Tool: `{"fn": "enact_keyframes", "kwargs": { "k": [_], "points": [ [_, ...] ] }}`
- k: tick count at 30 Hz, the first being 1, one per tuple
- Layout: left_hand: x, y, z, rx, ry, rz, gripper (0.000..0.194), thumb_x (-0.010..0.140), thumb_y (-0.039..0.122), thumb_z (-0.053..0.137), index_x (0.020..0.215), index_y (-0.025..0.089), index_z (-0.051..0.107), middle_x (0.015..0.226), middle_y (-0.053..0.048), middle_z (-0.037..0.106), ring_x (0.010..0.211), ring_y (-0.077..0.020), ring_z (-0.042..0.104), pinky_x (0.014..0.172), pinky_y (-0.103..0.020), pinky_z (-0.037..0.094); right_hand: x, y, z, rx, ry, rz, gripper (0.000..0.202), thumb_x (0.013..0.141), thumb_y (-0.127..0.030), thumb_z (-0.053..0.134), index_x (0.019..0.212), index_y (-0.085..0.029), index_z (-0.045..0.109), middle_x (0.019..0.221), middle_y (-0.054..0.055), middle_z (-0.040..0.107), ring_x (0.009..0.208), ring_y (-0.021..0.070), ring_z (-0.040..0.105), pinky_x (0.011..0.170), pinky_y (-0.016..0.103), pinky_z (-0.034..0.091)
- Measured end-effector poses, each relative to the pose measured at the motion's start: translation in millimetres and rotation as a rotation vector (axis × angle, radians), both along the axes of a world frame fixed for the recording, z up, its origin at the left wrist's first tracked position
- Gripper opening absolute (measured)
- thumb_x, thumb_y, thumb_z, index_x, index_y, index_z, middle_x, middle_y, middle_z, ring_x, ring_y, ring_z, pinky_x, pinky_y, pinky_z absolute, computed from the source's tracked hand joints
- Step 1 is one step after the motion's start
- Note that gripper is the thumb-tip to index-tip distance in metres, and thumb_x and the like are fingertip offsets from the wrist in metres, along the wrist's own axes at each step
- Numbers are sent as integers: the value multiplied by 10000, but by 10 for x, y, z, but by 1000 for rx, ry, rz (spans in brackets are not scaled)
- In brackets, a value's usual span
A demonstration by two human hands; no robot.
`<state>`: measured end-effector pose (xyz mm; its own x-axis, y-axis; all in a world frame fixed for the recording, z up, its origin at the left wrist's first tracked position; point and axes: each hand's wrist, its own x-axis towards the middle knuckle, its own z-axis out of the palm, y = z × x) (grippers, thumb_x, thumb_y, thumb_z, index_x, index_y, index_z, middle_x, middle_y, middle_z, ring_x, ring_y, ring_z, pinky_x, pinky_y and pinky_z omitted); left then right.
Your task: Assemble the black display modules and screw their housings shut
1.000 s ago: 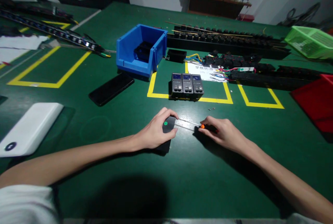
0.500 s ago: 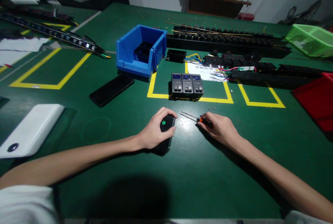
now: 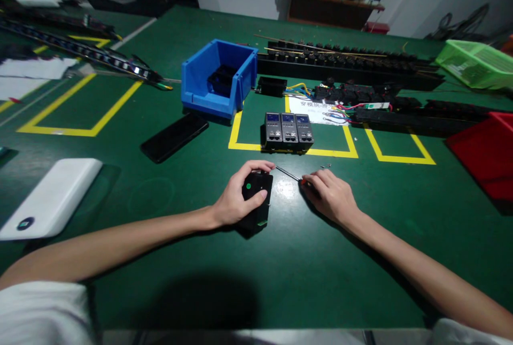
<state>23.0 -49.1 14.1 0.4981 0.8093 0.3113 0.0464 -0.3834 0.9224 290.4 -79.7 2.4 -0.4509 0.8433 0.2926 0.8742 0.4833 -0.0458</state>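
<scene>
My left hand [image 3: 236, 198] is closed around a black box-shaped module [image 3: 256, 211] with a round green sticker, thumb on its face and fingers over its far edge. A screwdriver [image 3: 287, 174] with an orange and black handle is gripped in my right hand [image 3: 331, 195]. Its thin shaft points left, and the tip is at my left fingertips by the module's far right corner. I cannot tell whether the tip touches a screw. A few small screws [image 3: 326, 166] lie on the table beyond my right hand. Three grey modules [image 3: 288, 130] stand side by side farther back.
A blue bin [image 3: 208, 99] with black parts sits behind a black phone [image 3: 175, 137]. On the left lies a white power bank [image 3: 54, 195]. Black strips with wires [image 3: 360, 93] stretch across the back. A red bin [image 3: 484, 158] and a green basket [image 3: 476, 64] are at right.
The module has turned so its face and right edge show more. My right hand has moved slightly left, bringing the screwdriver tip up to the module's far right corner.
</scene>
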Motion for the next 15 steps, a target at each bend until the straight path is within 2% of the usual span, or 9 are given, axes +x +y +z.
{"fn": "enact_keyframes", "kwargs": {
  "k": [4, 6, 9, 11, 13, 15],
  "points": [
    [7, -26, -7, 19, -36, 22, 379, 844, 263, 583, 1192, 198, 448, 1337, -137, 515, 1288, -257, 489, 1105, -486, 378, -49, -82, -38, 148, 70, 128, 218, 917, -239, 533, 1101, -167, 625, 1025, 144, 700, 849, 247, 596, 706, 389, 454],
    [13, -40, -20, 20, -55, 26, 412, 844, 272, 583, 1213, 210, 411, 1375, -145, 493, 1320, -258, 467, 1122, -498, 364, -129, -140, -53, 132, 157, 237, 234, 903, -216, 548, 1127, -190, 609, 1026, 130, 701, 865, 245, 617, 711, 390, 472],
    [20, -62, -47, 39, -79, 9, 460, 845, 299, 575, 1238, 233, 346, 1431, -154, 447, 1367, -263, 424, 1135, -520, 352, -310, -188, -30, 4, 391, 307, 297, 896, -219, 556, 1191, -182, 560, 1068, 135, 684, 931, 243, 629, 809, 411, 509],
    [18, -76, -68, 87, -95, -15, 495, 841, 314, 572, 1257, 247, 311, 1456, -155, 418, 1390, -269, 397, 1131, -531, 357, -440, -175, 10, -118, 539, 305, 342, 905, -230, 551, 1243, -184, 521, 1107, 131, 671, 978, 241, 630, 863, 419, 511],
    [10, -82, -92, 149, -118, -47, 529, 834, 309, 573, 1280, 260, 292, 1481, -152, 386, 1407, -278, 373, 1132, -542, 352, -552, -131, 41, -304, 692, 277, 398, 919, -273, 553, 1300, -187, 481, 1141, 124, 655, 992, 225, 632, 883, 403, 514],
    [2, -74, -120, 198, -139, -77, 557, 827, 291, 580, 1302, 271, 288, 1503, -146, 359, 1419, -287, 352, 1142, -554, 329, -634, -73, 45, -597, 872, 302, 479, 929, -332, 554, 1367, -197, 416, 1114, 102, 654, 967, 201, 642, 857, 365, 534]
  ]
}}
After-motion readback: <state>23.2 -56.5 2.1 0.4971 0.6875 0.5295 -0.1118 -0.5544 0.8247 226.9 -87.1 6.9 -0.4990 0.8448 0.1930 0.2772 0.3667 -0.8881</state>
